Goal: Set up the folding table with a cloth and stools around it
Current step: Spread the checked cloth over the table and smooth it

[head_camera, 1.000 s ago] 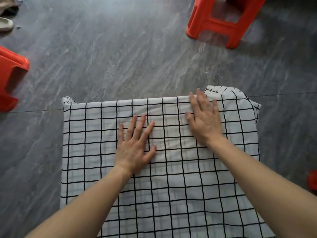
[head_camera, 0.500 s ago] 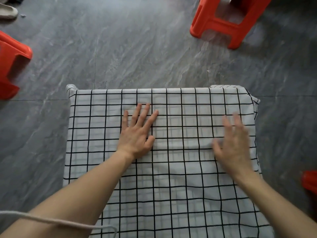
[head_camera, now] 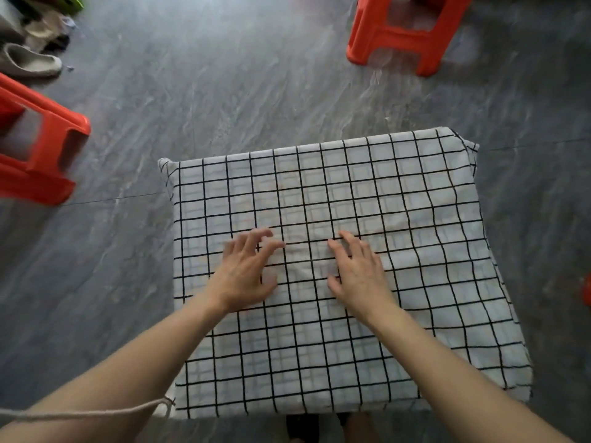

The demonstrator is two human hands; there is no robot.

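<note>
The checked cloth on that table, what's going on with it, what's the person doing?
A person is smoothing the cloth over a low table, which it covers completely. The left hand and right hand both lie on the cloth near its middle, close together, fingers spread and holding nothing. A few wrinkles show toward the right side. The stools are not at the table yet: one orange stool stands on the floor beyond it, another off to the left.
</note>
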